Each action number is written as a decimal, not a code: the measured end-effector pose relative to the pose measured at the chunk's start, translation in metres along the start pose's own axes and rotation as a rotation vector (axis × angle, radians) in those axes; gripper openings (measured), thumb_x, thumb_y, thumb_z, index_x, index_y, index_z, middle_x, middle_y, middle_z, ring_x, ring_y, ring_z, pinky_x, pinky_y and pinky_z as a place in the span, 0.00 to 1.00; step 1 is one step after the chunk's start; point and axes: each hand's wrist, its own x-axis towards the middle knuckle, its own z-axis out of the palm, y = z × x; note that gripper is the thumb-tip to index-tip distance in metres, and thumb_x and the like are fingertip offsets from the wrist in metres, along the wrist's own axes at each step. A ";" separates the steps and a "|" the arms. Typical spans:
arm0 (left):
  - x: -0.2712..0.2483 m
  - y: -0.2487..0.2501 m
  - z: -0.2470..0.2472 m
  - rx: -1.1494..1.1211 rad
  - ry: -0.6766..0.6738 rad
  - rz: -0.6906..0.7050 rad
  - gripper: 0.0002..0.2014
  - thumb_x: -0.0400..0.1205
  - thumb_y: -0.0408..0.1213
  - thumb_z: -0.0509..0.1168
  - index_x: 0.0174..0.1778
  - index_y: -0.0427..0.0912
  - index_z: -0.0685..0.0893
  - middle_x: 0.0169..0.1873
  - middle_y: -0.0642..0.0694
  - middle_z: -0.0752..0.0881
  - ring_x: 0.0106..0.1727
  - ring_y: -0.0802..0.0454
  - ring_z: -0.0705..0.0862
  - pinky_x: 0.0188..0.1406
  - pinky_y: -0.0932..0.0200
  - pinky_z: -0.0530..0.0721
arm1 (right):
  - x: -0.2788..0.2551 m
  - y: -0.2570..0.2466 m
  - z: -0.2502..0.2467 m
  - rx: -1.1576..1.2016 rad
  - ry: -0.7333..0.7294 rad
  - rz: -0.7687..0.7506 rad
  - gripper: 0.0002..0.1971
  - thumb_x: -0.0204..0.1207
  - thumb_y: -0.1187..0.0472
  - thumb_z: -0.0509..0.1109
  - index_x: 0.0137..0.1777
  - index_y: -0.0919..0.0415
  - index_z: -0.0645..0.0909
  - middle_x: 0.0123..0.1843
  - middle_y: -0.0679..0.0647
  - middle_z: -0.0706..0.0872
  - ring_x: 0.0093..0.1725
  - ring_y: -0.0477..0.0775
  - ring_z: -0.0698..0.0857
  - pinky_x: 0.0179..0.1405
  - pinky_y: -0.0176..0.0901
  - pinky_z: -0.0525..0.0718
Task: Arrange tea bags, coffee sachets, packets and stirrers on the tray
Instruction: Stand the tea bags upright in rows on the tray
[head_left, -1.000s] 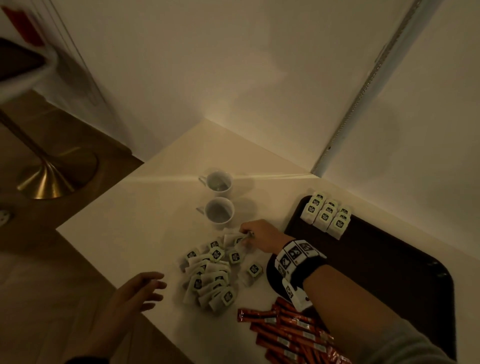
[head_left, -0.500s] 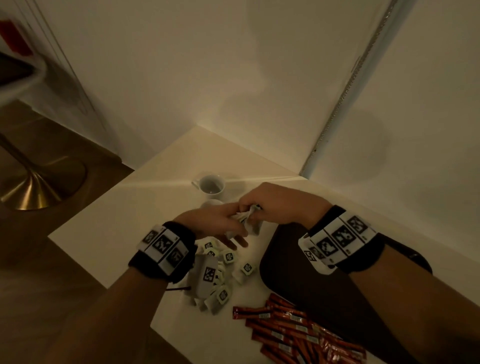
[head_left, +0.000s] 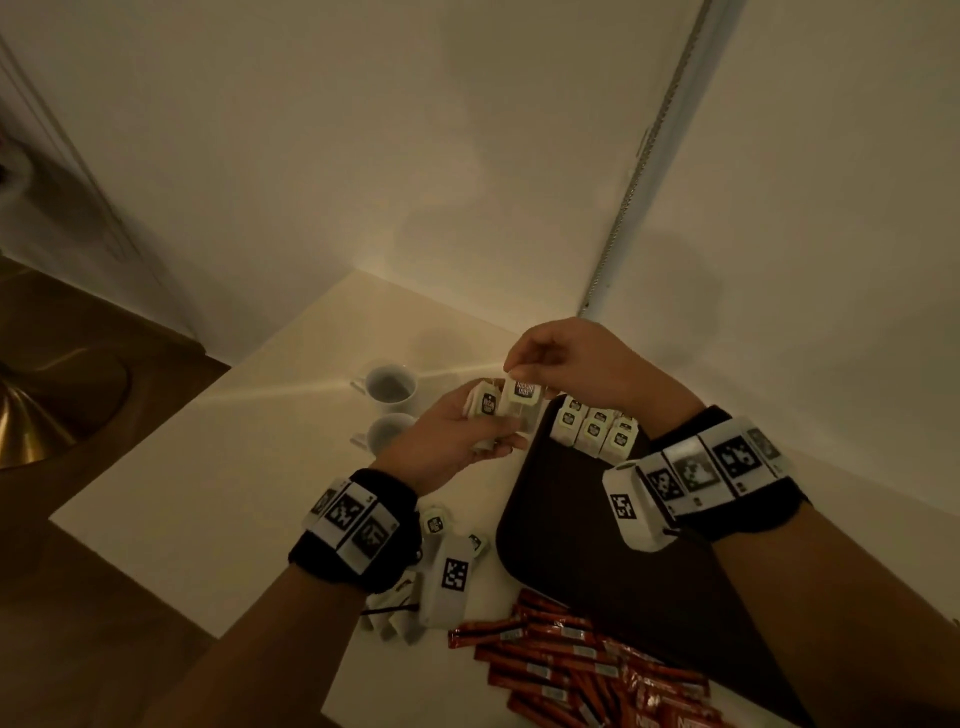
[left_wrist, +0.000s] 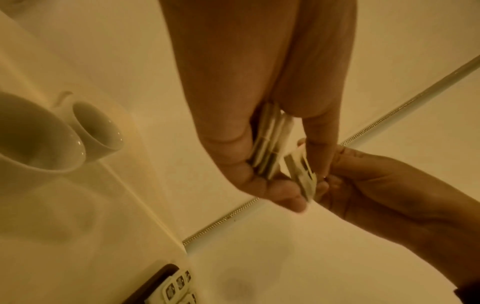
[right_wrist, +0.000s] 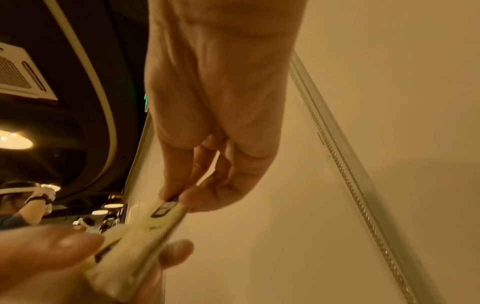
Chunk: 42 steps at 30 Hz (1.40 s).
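A pale desk (head_left: 208, 467) is seen, with a dark tray (head_left: 571, 545) set on it. Red coffee sachets (head_left: 561, 660) are scattered at its near edge. A stack of cream tea bags (head_left: 485, 405), seemingly three or four, is gripped by the left hand (head_left: 452, 441). One dark-labelled tea bag (head_left: 523, 391) is pinched by the right hand (head_left: 566, 364) above the tray's far corner.

Glossy white cups (head_left: 390, 387), matt dark tray (head_left: 571, 530).
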 end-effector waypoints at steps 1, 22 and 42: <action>0.001 -0.001 0.002 -0.027 0.025 0.032 0.19 0.78 0.23 0.66 0.64 0.41 0.76 0.43 0.45 0.86 0.40 0.52 0.86 0.42 0.63 0.85 | -0.002 -0.003 -0.003 -0.009 0.027 -0.023 0.03 0.74 0.63 0.74 0.47 0.58 0.87 0.41 0.53 0.88 0.37 0.46 0.85 0.32 0.32 0.82; 0.008 0.006 0.035 -0.254 -0.007 0.144 0.10 0.73 0.34 0.70 0.49 0.44 0.82 0.40 0.49 0.90 0.39 0.54 0.88 0.31 0.64 0.83 | -0.022 -0.040 -0.032 -0.250 0.240 -0.165 0.10 0.69 0.62 0.78 0.50 0.59 0.87 0.34 0.43 0.83 0.31 0.37 0.81 0.35 0.23 0.78; 0.015 0.003 0.046 -0.505 0.044 0.074 0.07 0.72 0.35 0.66 0.46 0.43 0.82 0.36 0.49 0.90 0.38 0.56 0.89 0.26 0.68 0.81 | -0.022 -0.025 -0.035 -0.331 0.136 -0.001 0.17 0.78 0.52 0.67 0.27 0.51 0.82 0.18 0.43 0.79 0.21 0.41 0.76 0.25 0.29 0.71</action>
